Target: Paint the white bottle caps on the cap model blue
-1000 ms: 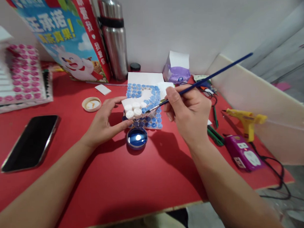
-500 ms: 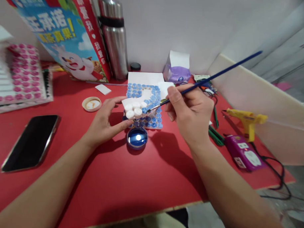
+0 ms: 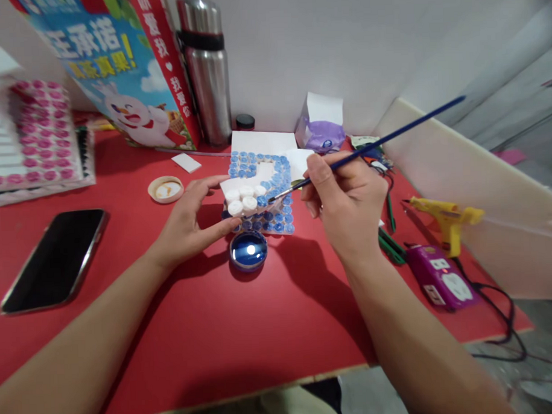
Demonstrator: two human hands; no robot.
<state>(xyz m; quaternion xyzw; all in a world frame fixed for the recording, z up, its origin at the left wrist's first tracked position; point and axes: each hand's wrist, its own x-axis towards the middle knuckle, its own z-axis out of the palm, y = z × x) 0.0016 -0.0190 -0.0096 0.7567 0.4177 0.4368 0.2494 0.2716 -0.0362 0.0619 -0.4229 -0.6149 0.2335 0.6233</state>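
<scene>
The left hand (image 3: pixel 186 219) gripped the left end of a small white card (image 3: pixel 232 184), thumb at the near edge and fingers at the far one. The card bore white discs (image 3: pixel 247 203), with blue ones toward its right end, and sat tilted over a larger board (image 3: pixel 280 220) covered in blue discs at the middle of the red table (image 3: pixel 280 327). The right hand (image 3: pixel 351 204) was closed around a blue paintbrush (image 3: pixel 400 132), handle slanting up to the far right. From where I stood, the bristles were at a blue disc on the card; contact could not be confirmed.

An open jar of blue paint (image 3: pixel 249 256) stood just on the near side of the board. To the left lay a phone (image 3: pixel 54 260) and, farther off, an upturned lid (image 3: pixel 165 190). A yellow glue gun (image 3: pixel 451 219) and a purple power box (image 3: pixel 441 278) occupied the right side. A steel flask (image 3: pixel 210 88) stood upright at the far side.
</scene>
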